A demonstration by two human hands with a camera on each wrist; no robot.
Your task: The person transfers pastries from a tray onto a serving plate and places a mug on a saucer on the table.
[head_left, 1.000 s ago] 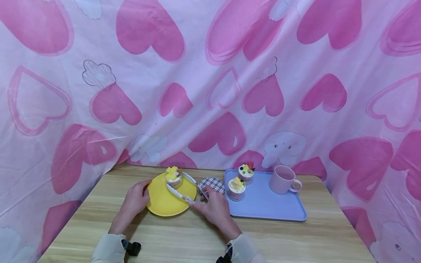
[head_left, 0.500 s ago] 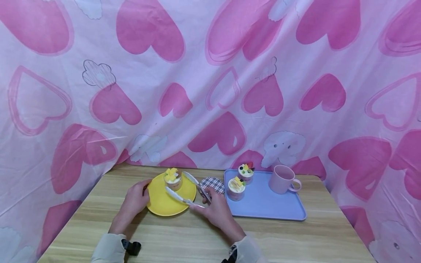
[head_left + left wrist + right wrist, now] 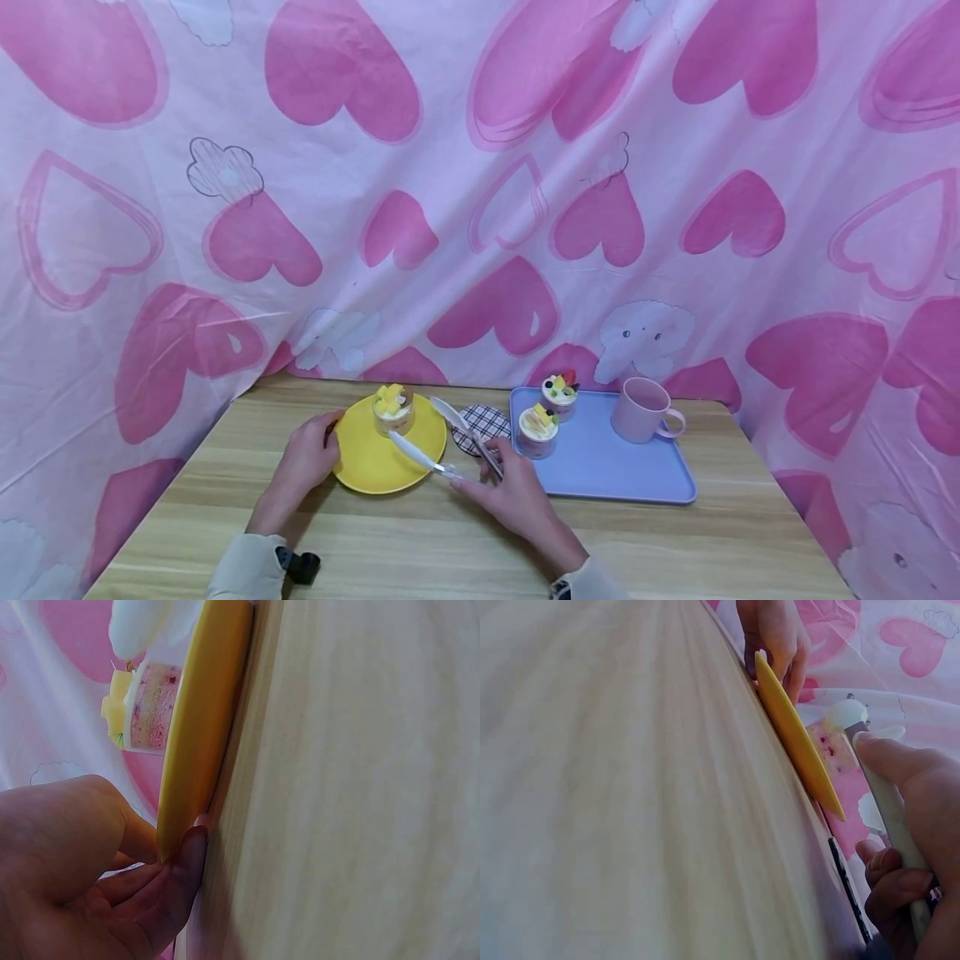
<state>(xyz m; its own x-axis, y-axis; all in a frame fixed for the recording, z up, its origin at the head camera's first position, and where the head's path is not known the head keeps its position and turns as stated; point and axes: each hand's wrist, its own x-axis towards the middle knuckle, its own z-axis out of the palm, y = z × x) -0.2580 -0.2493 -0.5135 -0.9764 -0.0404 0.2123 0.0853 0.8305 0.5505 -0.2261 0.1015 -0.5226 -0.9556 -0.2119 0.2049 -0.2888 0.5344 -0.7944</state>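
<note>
My left hand (image 3: 309, 450) pinches the left rim of a yellow plate (image 3: 375, 471), thumb above and fingers beneath it in the left wrist view. Toward the plate's back stands a clear dessert cup (image 3: 393, 421), layered pink and cream, with yellow fruit pieces on top. My right hand (image 3: 513, 496) grips a pair of tongs (image 3: 415, 452) with pale tips and a grey handle. Their arms are spread, with nothing between them. One tip overlaps the cup's lower front in the head view; the other reaches past the plate's right edge.
A black-and-white plaid coaster (image 3: 483, 419) lies between plate and tray. On the blue tray (image 3: 615, 479) at right stand a cream-topped dessert cup (image 3: 537, 435), a berry-topped cup (image 3: 558, 400) and a pink mug (image 3: 640, 410). A heart-printed curtain (image 3: 360, 167) hangs behind the wooden table (image 3: 390, 542).
My right hand has drawn the tongs back to the right, away from the dessert cup, and their tips have spread off its sides. The left hand and plate have stayed put.
</note>
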